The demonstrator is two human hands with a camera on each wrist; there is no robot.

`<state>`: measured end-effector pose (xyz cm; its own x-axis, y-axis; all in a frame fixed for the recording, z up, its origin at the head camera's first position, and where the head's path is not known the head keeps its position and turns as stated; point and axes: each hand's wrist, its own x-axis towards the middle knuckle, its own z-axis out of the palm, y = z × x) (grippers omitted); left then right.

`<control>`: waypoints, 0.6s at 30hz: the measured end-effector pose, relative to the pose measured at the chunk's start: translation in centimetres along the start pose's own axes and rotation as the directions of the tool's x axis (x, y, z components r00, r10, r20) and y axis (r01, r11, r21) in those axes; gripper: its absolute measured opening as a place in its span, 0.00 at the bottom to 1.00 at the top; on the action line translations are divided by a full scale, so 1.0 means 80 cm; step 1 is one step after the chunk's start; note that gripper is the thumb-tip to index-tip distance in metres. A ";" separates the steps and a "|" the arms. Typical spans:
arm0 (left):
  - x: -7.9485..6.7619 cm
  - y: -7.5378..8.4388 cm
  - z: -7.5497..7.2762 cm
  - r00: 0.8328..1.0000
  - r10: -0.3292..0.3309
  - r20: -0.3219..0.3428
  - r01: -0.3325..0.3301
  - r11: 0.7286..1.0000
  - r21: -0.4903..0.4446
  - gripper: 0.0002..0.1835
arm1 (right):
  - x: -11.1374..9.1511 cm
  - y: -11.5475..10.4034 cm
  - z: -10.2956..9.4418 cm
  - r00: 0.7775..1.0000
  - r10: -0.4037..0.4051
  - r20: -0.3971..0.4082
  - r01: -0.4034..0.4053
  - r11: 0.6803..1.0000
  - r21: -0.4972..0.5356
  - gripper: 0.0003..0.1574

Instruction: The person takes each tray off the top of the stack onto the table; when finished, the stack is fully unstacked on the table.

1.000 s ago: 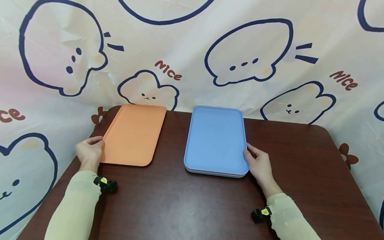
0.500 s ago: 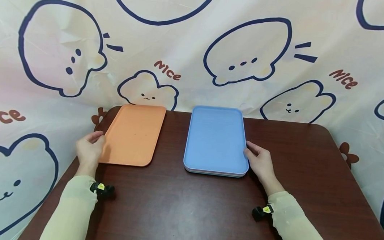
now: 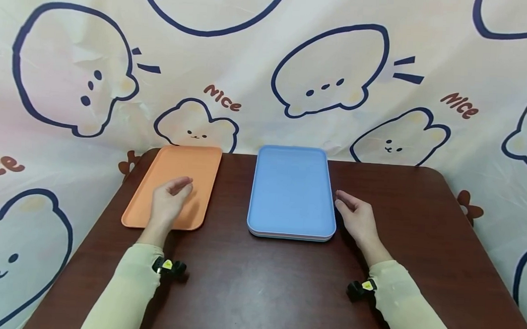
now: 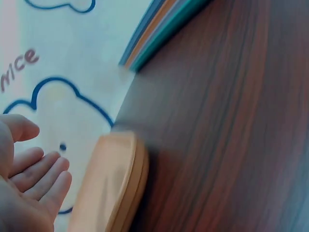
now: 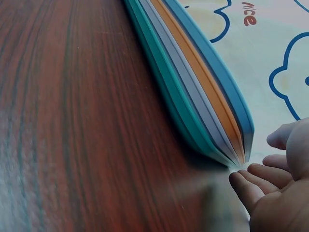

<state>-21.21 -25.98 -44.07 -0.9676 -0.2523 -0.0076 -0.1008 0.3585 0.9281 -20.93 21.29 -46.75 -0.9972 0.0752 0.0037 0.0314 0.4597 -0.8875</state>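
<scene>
An orange tray (image 3: 178, 162) lies at the left of the table. Over its surface hovers my left hand (image 3: 167, 204), holding nothing, its fingers loosely bent in the left wrist view. To the right stands a stack of trays with a blue tray (image 3: 293, 191) on top. Beneath it, the right wrist view shows the edges of an orange tray (image 5: 205, 87), a pale lilac tray (image 5: 190, 89) and a green tray (image 5: 169, 94). My right hand (image 3: 359, 221) is beside the stack's right edge, fingers relaxed and fingertips close to the rim, gripping nothing.
The dark brown wooden table (image 3: 248, 293) bears both the single tray and the stack, with a strip of wood between them. Behind and around it hangs a pale curtain (image 3: 258, 85) with cartoon outlines. A small black camera (image 3: 173, 269) sits on the left wrist.
My left hand has left the orange tray's left edge and moved right, over the tray. The right hand has come slightly away from the stack's edge. The view has shifted a little.
</scene>
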 end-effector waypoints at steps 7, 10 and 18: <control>-0.002 0.010 0.047 0.996 0.024 0.086 -0.018 0.997 -0.079 0.23 | 0.002 -0.001 -0.004 1.000 -0.004 0.001 0.004 1.000 0.024 0.30; -0.004 0.012 0.067 0.992 0.025 0.125 -0.013 0.996 -0.093 0.23 | 0.004 -0.001 -0.006 1.000 0.003 -0.011 -0.002 0.999 0.035 0.30; -0.012 0.020 0.106 0.978 0.032 0.207 -0.016 0.996 -0.082 0.24 | 0.007 -0.003 -0.003 1.000 0.022 0.022 -0.023 0.999 0.041 0.32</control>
<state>-22.39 -17.52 -45.70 -0.9973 -0.0493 -0.0545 -0.0664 0.2872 0.9556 -21.48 21.44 -46.45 -0.9975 0.0657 -0.0261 0.0514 0.4207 -0.9057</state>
